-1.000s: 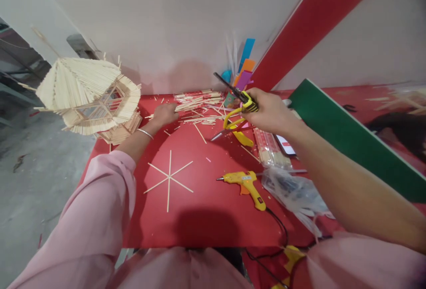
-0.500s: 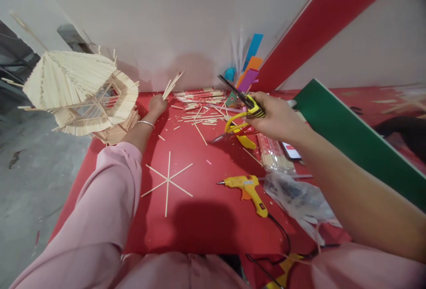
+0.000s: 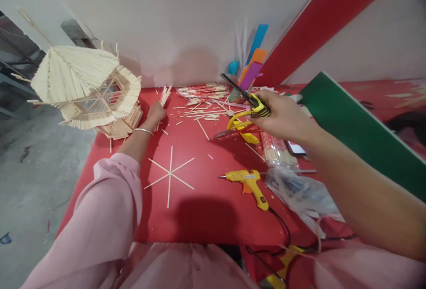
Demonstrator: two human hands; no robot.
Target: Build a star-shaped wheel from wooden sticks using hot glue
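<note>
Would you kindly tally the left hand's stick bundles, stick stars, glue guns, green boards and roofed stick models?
Stick bundle, left hand: 1
Stick star: 1
Glue gun: 1
Green board: 1
Roofed stick model: 1
Total: 5

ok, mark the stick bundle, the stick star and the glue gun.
stick bundle (image 3: pixel 165 95): head view, on the part showing above the left hand (image 3: pixel 156 112)
stick star (image 3: pixel 170 173): head view, on the centre where the sticks meet
glue gun (image 3: pixel 250 178): head view, on the yellow body above the trigger
</note>
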